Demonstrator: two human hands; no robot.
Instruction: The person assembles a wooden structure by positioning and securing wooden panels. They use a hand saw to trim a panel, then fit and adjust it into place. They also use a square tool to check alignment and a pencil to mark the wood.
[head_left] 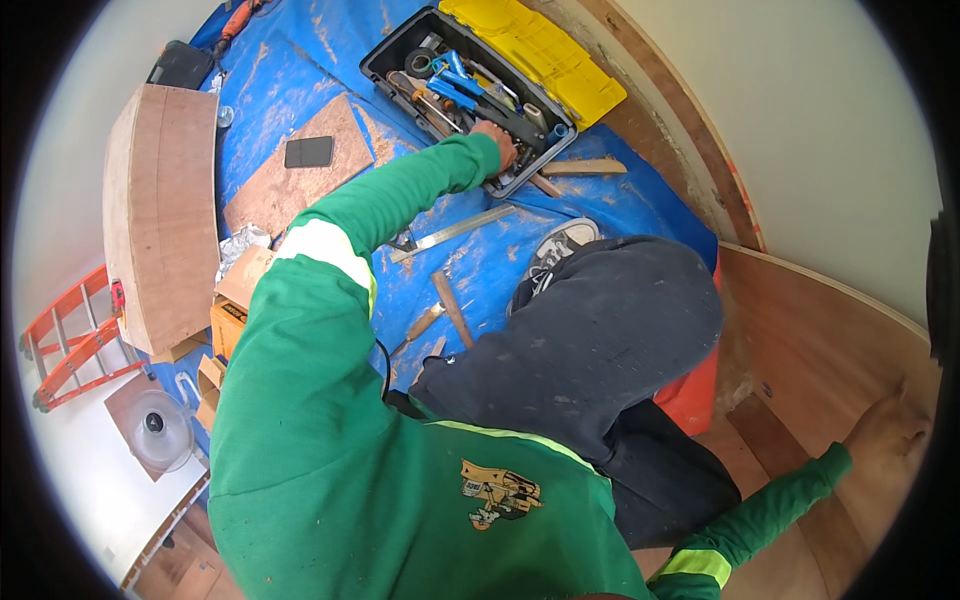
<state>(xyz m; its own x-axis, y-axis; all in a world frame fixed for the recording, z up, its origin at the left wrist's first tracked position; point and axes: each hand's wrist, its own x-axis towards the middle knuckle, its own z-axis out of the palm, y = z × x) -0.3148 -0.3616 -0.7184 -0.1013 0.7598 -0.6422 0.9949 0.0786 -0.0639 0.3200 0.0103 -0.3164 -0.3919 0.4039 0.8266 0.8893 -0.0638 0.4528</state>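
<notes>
My left hand [497, 147] reaches down into the near end of a black toolbox [375, 62] whose yellow lid [545, 60] is folded back. Its fingers dip among the tools, so their grip is hidden. Blue-handled tools [455, 88], a roll of tape [420, 62] and a screwdriver with an orange handle [425, 95] lie inside the box. At the lower right, my right hand [888, 430] rests against a plywood panel [800, 345], its fingers seemingly stretched out and holding nothing visible.
Sawdust litters the blue tarp [310, 60]. A metal square [455, 233], a wooden-handled chisel [425, 322] and a wood piece [453, 310] lie before my bent leg. A phone [309, 152] sits on a board [255, 205]. Leftward are a curved plywood box [165, 215] and an orange ladder [75, 340].
</notes>
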